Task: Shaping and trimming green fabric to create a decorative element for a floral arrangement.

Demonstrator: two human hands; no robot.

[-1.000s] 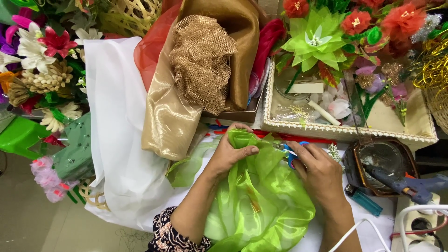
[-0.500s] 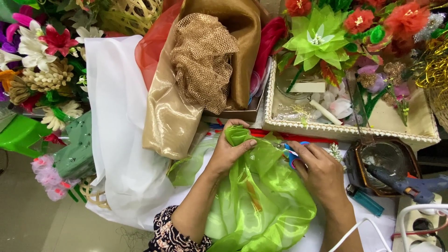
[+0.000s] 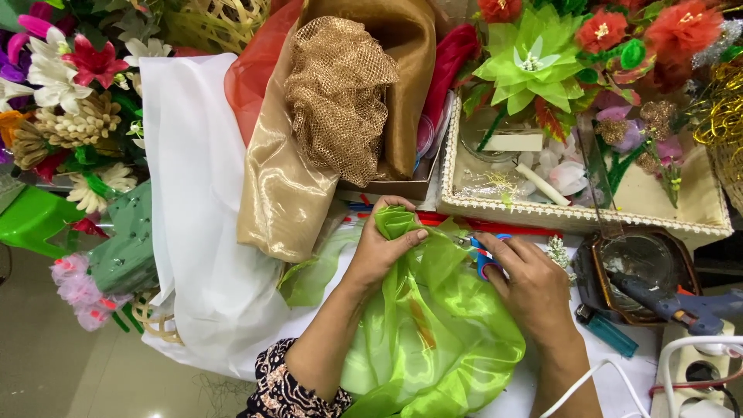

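A sheet of shiny lime-green organza fabric [image 3: 433, 333] lies bunched on the white table in front of me. My left hand [image 3: 383, 248] pinches a folded tuft of this fabric at its top edge. My right hand [image 3: 530, 286] rests on the fabric's right side and grips scissors with blue handles [image 3: 486, 259], whose blades point left toward the pinched fold. Most of the scissors are hidden by my fingers.
Gold satin [image 3: 286, 193], gold mesh [image 3: 337, 93] and white cloth [image 3: 197, 209] hang at the back left. A beaded tray [image 3: 588, 220] of artificial flowers stands right. A glue gun [image 3: 681, 306], a lighter [image 3: 607, 331], a power strip [image 3: 696, 379] and green foam [image 3: 128, 240] lie nearby.
My left hand has gathered the green fabric's edge into a tighter raised tuft. My right hand with the scissors has stayed almost in place.
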